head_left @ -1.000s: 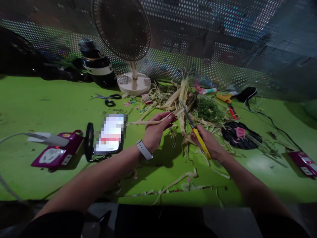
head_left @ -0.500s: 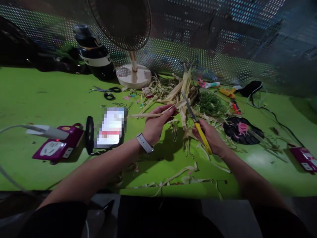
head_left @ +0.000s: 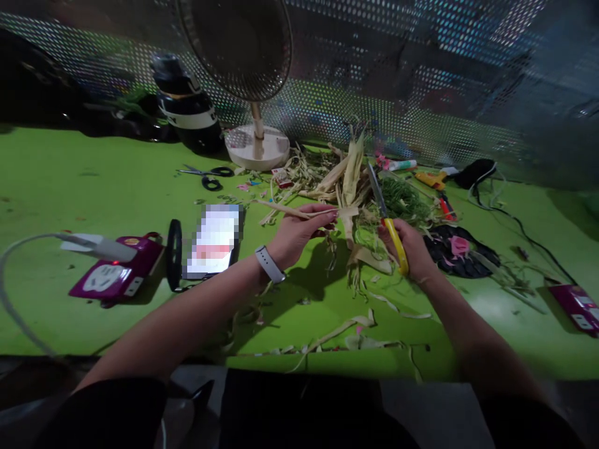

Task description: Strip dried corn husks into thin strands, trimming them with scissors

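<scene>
My left hand (head_left: 296, 236), with a white watch band on the wrist, pinches a long pale strip of dried husk (head_left: 285, 210) that points left over the green table (head_left: 84, 199). My right hand (head_left: 408, 249) grips yellow-handled scissors (head_left: 388, 219), blades pointing up and away, a short gap right of the strip's end. Both hands hover in front of a heap of dried husks (head_left: 346, 174) and green fibres (head_left: 402, 199).
A phone on a stand (head_left: 213, 240) and a purple power strip (head_left: 115, 274) lie left. At the back stand a fan (head_left: 257, 146), black scissors (head_left: 208, 174) and a dark bottle (head_left: 187, 118). Right: black fabric with a pink flower (head_left: 456, 249), cables, another purple strip (head_left: 578, 305). Husk scraps (head_left: 346, 330) litter the near edge.
The scissors have swung away from the husk strip, blades now upright and further right. My left hand still holds the strip, now slightly raised.
</scene>
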The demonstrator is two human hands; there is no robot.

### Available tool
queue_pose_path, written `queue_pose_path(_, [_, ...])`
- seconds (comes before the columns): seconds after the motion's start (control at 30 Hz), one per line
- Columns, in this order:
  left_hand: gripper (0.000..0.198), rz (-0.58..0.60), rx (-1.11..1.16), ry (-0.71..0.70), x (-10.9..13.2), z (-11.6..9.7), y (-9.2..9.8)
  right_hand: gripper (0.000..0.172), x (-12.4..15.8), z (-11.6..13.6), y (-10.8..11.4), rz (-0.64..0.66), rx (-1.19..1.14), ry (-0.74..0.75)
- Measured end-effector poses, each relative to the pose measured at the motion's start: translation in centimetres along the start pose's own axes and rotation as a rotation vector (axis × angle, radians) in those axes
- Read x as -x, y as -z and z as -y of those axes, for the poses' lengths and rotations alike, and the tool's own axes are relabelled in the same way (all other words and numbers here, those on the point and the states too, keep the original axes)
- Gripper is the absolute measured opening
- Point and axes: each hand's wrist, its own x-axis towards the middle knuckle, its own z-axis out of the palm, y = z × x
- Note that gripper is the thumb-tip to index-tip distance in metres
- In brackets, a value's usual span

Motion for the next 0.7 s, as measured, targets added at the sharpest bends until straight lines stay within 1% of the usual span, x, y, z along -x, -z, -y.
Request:
queue_pose_path(0.07, [0.020, 0.073, -0.073, 0.063, -0.1, -0.5, 0.4, 0.048, -0.8, -0.8, 0.5, -0.014, 0.085, -0.053])
queue_pose_path(0.1, [0.019, 0.109, -0.096, 0.082, -0.1, -0.8, 0.6, 0.047, -1.1, -1.0, 0.7, -0.024, 0.183, -0.083])
queue_pose_path(0.17, [0.019, 0.195, -0.129, 0.110, -0.1, -1.3, 0.8, 0.044, -1.7, -1.2, 1.2, -0.030, 0.464, -0.162])
queue_pose_path(0.23, [0.021, 0.255, -0.158, 0.113, -0.1, -1.5, 0.9, 0.039, -1.8, -1.1, 1.7, 0.025, 0.734, -0.214])
queue_pose_path(0.27, [0.021, 0.267, -0.175, 0.106, -0.1, -1.6, 1.0, 0.037, -1.8, -0.9, 2.0, 0.084, 0.821, -0.208])
queue_pose_path(0.33, [0.022, 0.258, -0.200, 0.075, -0.3, -1.5, 1.1, 0.034, -1.4, -0.5, 2.5, 0.200, 0.905, -0.137])
queue_pose_path(0.37, [0.022, 0.247, -0.209, 0.053, -0.4, -1.3, 1.2, 0.033, -1.1, -0.2, 2.8, 0.208, 0.917, -0.091])
queue_pose_path(0.4, [0.022, 0.243, -0.221, 0.033, -0.5, -1.2, 1.2, 0.032, -0.7, 0.2, 3.0, 0.162, 0.915, -0.044])
queue_pose_path(0.43, [0.022, 0.244, -0.236, 0.010, -0.6, -1.1, 1.3, 0.032, -0.4, 0.8, 3.1, 0.079, 0.891, 0.005])
queue_pose_path(0.5, [0.021, 0.276, -0.281, -0.030, -0.6, -1.0, 1.3, 0.033, -0.1, 2.4, 3.1, -0.084, 0.742, 0.143])
queue_pose_path(0.53, [0.022, 0.308, -0.308, -0.044, -0.6, -1.0, 1.2, 0.033, 0.0, 3.4, 3.0, -0.086, 0.617, 0.231])
queue_pose_path(0.57, [0.022, 0.340, -0.333, -0.056, -0.5, -1.1, 1.2, 0.033, -0.1, 4.5, 2.7, -0.008, 0.464, 0.315])
queue_pose_path(0.6, [0.022, 0.371, -0.353, -0.068, -0.4, -1.3, 1.1, 0.034, -0.3, 5.6, 2.3, 0.122, 0.326, 0.373])
queue_pose_path(0.63, [0.021, 0.392, -0.365, -0.082, -0.3, -1.5, 1.0, 0.037, -0.6, 6.6, 1.8, 0.272, 0.221, 0.395])
queue_pose_path(0.67, [0.021, 0.403, -0.373, -0.098, -0.2, -1.6, 0.9, 0.037, -0.9, 7.5, 1.3, 0.380, 0.146, 0.409])
queue_pose_path(0.7, [0.021, 0.405, -0.376, -0.114, -0.1, -1.8, 0.8, 0.035, -1.2, 8.3, 0.7, 0.425, 0.095, 0.417])
